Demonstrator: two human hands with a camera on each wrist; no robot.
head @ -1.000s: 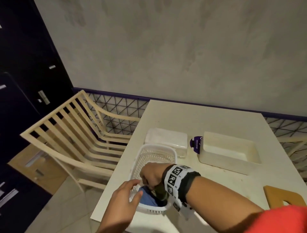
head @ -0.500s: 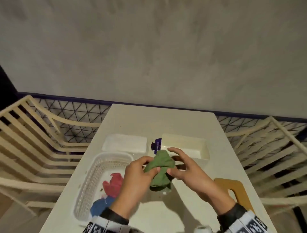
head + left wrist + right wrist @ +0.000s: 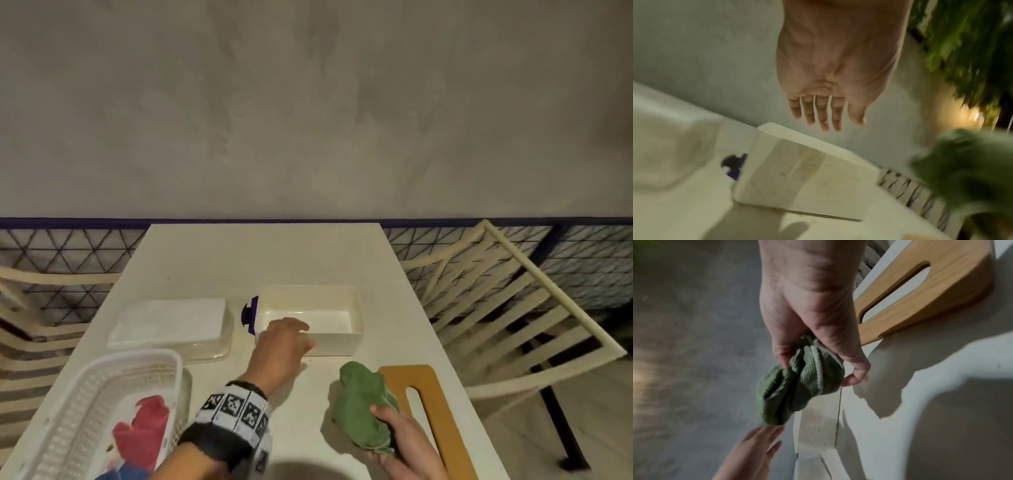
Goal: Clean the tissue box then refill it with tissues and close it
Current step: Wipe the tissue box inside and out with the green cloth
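The open white tissue box [image 3: 339, 305] sits mid-table, empty inside; its outer side [image 3: 801, 180] shows in the left wrist view. My left hand [image 3: 287, 337] hovers over its near left corner with fingers [image 3: 818, 113] straight and holding nothing. My right hand [image 3: 394, 425] grips a bunched green cloth [image 3: 363, 407] [image 3: 799, 386] just above the table, in front of the box. The wooden lid [image 3: 428, 411] [image 3: 920, 288] with its slot lies right of the cloth. A pack of white tissues [image 3: 171, 325] lies left of the box.
A white mesh basket [image 3: 85, 394] at the near left holds a red cloth [image 3: 144, 431] and a blue one. A purple object [image 3: 250, 315] stands between the tissue pack and the box. Slatted chairs [image 3: 496, 308] flank the table; a wall lies behind.
Both hands held the green cloth together above the table; now the left hand has let go and reached to the box, and the right hand carries the cloth down to the right.
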